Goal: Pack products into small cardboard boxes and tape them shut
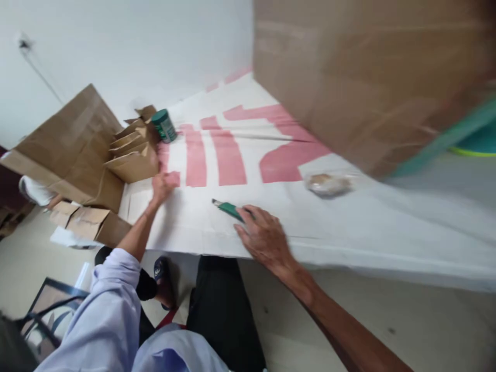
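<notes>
A large white sheet printed with pink shapes lies spread over a low surface in front of me. My right hand rests on the sheet near its front edge. Its fingers are closed over the handle end of a green cutter, whose tip points left. My left hand is further left, stretched out from a light blue sleeve and lying flat on the sheet. It is right beside a stack of folded brown paper bags; its fingers are slightly blurred.
A green can stands behind the bags. A big cardboard sheet and a small flat box lie to the left. A large, blurred cardboard box fills the upper right. A clear-wrapped lump sits on the sheet.
</notes>
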The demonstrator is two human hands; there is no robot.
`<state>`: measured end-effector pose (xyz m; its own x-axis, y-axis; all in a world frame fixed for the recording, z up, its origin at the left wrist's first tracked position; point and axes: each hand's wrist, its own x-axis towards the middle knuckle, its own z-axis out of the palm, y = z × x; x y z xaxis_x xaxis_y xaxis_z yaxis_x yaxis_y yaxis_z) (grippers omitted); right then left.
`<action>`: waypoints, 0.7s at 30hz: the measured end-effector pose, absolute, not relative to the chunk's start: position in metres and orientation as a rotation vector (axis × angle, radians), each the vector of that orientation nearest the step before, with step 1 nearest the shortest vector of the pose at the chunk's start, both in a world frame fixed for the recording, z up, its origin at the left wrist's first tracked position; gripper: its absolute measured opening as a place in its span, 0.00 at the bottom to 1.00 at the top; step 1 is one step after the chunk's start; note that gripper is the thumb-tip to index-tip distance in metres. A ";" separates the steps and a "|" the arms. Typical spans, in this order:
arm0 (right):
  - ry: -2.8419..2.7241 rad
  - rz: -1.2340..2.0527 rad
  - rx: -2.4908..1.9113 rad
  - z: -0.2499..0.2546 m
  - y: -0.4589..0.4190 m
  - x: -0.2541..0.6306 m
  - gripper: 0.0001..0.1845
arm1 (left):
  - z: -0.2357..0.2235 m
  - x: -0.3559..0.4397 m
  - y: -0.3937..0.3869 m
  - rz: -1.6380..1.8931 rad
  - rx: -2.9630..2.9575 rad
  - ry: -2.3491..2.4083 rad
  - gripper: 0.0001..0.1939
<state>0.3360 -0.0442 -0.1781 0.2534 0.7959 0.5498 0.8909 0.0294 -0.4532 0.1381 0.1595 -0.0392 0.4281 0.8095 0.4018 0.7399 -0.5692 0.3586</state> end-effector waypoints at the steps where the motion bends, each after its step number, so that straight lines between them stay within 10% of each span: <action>1: -1.562 -0.177 -1.772 -0.182 -0.044 0.337 0.20 | -0.052 0.138 0.147 0.766 2.562 1.361 0.17; 13: -1.629 -0.261 -1.777 -0.206 -0.048 0.353 0.22 | -0.122 0.061 -0.025 0.405 2.512 1.091 0.18; 21: -1.640 -0.309 -1.794 -0.216 -0.045 0.360 0.22 | -0.055 -0.076 0.018 1.454 2.442 1.520 0.13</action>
<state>0.3602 -0.0451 -0.2164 0.1788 0.7874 0.5899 0.9480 0.0225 -0.3174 -0.0763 0.0181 -0.0548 0.1492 0.6767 0.7210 0.7503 -0.5524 0.3632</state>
